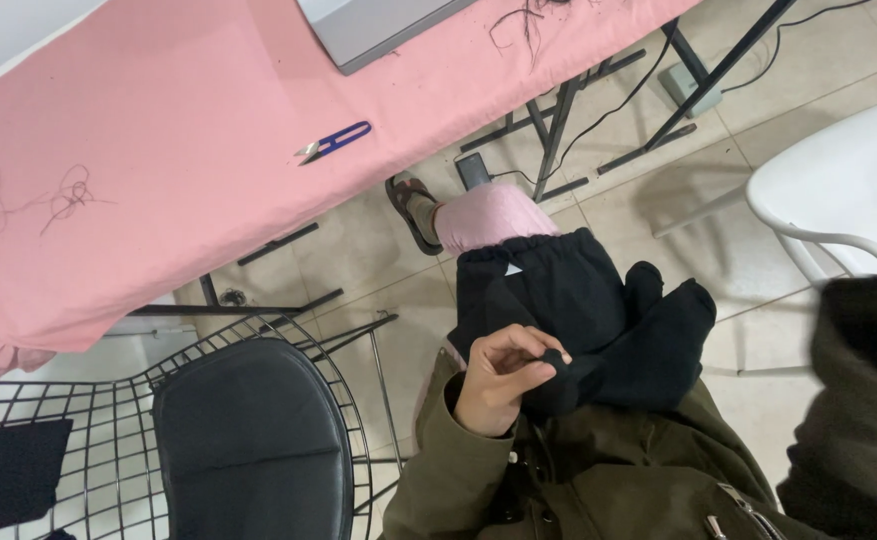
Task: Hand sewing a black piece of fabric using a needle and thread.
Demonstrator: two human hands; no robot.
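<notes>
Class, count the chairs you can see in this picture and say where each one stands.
2. A black wire chair with a dark seat pad stands at lower left beside the pink-covered table; a white chair shows at the right edge, partly cut off. Others may be out of view.

We saw an evenly and softly lit scene, bright enough throughout, with no harsh glare. The pink cloth-covered tabletop point(158, 190) looked flat and clear. Faint, diffuse shadows lay on the pale tiled floor point(648, 210) beside the white plastic chair point(848, 180). The black fabric garment point(578, 310) lost its folds in darkness. At the right edge, an olive-green sleeve point(858, 400) was smeared by blur.
</notes>
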